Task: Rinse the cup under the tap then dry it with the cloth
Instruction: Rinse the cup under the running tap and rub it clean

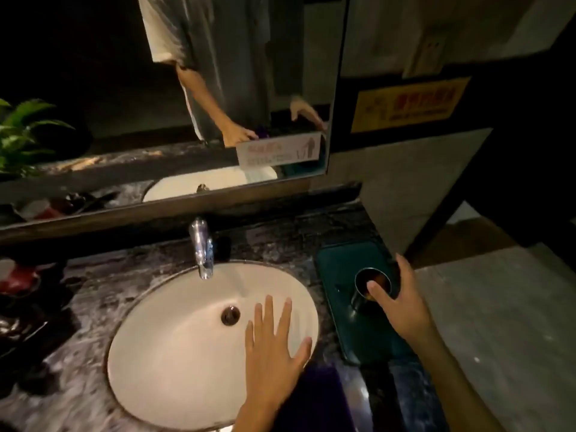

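A small metal cup (365, 276) stands upright on a dark green tray (335, 263) to the right of the sink. My right hand (402, 304) wraps around the cup, thumb on its near rim and fingers behind it. My left hand (271, 347) hovers flat over the near right part of the white basin (174, 338), fingers spread, holding nothing. The chrome tap (201, 244) stands at the back of the basin. A dark purple cloth (314, 397) lies on the counter by the basin's near right edge, partly under my left forearm.
The dark marbled counter (93, 294) carries red and dark items (18, 282) at the far left. A mirror (218, 88) with a small sign (279, 152) rises behind the tap. A plant (21, 132) sits at the upper left. The floor (498, 322) drops away to the right.
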The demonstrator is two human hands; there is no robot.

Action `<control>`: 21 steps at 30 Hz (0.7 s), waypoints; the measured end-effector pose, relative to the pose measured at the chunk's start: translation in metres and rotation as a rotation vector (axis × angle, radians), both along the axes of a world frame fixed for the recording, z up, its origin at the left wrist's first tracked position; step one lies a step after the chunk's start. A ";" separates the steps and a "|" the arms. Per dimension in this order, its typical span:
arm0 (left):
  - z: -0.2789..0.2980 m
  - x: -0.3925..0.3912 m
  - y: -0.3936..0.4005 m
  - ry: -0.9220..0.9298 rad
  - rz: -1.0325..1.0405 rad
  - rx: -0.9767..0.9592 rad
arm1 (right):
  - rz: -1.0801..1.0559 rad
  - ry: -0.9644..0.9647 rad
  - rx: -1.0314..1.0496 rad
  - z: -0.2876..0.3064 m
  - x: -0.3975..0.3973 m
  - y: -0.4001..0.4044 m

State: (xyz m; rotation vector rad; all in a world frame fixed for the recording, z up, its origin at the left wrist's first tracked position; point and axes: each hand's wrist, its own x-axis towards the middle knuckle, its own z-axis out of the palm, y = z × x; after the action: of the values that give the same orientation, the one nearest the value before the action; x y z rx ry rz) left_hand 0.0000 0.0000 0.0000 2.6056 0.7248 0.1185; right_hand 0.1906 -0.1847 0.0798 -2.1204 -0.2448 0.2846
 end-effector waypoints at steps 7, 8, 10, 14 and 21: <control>-0.058 -0.018 -0.029 0.234 -0.096 0.068 | 0.011 0.053 -0.094 -0.041 0.001 0.000; -0.061 -0.017 -0.027 0.225 -0.099 0.074 | 0.007 0.060 -0.106 -0.040 0.002 0.003; -0.063 -0.016 -0.026 0.236 -0.106 0.071 | -0.005 0.066 -0.118 -0.046 0.004 0.005; -0.061 -0.020 -0.030 0.212 -0.099 0.029 | -0.047 0.063 -0.102 -0.047 0.005 0.006; -0.018 0.000 -0.005 -0.116 0.011 -0.320 | 0.053 0.054 -0.042 -0.019 -0.015 0.045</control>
State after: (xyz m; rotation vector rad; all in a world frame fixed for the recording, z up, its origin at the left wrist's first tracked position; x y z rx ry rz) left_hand -0.0002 -0.0049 -0.0183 2.2710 0.6576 0.1436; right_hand 0.1753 -0.1402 0.0608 -2.1470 -0.2664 0.3806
